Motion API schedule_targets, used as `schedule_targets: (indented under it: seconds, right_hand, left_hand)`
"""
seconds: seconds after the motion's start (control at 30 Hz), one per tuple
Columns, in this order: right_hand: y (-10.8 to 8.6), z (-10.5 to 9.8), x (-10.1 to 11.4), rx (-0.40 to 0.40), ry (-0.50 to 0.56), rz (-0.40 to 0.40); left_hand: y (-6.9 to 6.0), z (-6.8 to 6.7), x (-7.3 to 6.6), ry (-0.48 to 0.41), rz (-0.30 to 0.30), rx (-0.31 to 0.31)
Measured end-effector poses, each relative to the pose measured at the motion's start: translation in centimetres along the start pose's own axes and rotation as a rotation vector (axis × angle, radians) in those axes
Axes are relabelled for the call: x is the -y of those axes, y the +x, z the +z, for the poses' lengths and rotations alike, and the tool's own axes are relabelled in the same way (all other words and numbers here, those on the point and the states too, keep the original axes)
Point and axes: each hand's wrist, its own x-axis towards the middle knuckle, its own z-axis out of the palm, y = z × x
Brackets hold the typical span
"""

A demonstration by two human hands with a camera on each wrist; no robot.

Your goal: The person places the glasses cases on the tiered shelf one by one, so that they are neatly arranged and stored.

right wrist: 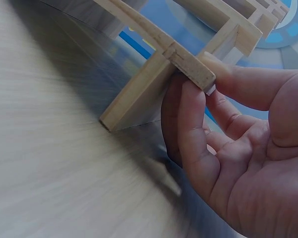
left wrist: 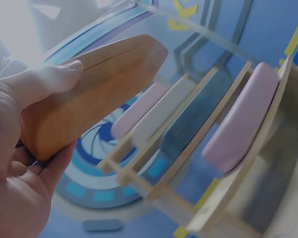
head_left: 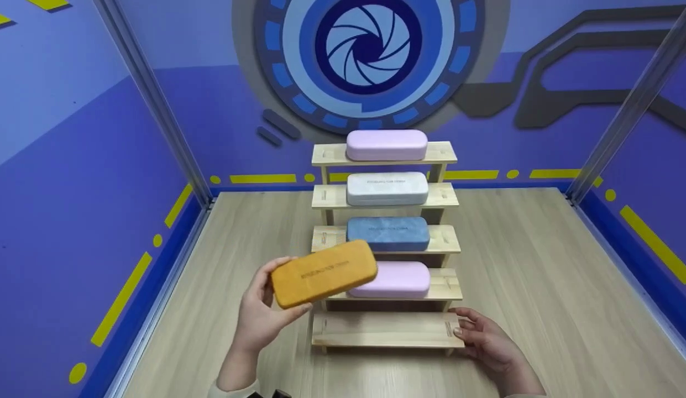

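My left hand (head_left: 262, 312) grips a mustard-yellow glasses case (head_left: 323, 273) by its left end, thumb on one side and fingers on the other. The case is tilted and held in the air in front of the wooden tiered rack (head_left: 387, 334), covering part of a lower pink case (head_left: 401, 279). At the rack's lowest step, my right hand (head_left: 489, 340) pinches the right end of the board; the right wrist view shows the thumb above and fingers below its edge (right wrist: 191, 69). That lowest step carries nothing.
Higher steps hold a blue case (head_left: 387, 233), a white case (head_left: 387, 189) and another pink case (head_left: 387, 145), one per step. The rack stands on a wood-grain table (head_left: 542, 265). Printed blue panels (head_left: 199, 110) with metal corner posts (head_left: 155, 94) enclose the back and sides.
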Motion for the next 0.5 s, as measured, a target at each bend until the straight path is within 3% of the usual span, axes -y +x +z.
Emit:
schedule_targets:
  seconds: [0.17, 0.4, 0.5]
  right_hand:
    - [0.0, -0.2, -0.2, 0.028, -0.002, -0.016]
    - [-0.1, -0.2, -0.1, 0.017, 0.006, -0.014]
    - [-0.1, -0.1, -0.1, 0.019, 0.023, -0.019]
  left_hand:
    - [-0.1, 2.0, 0.1, -0.050, -0.076, 0.066]
    - [-0.4, 4.6, 1.2, -0.135, -0.093, 0.197]
    - [-0.5, 5.5, 1.8, -0.164, -0.129, 0.241]
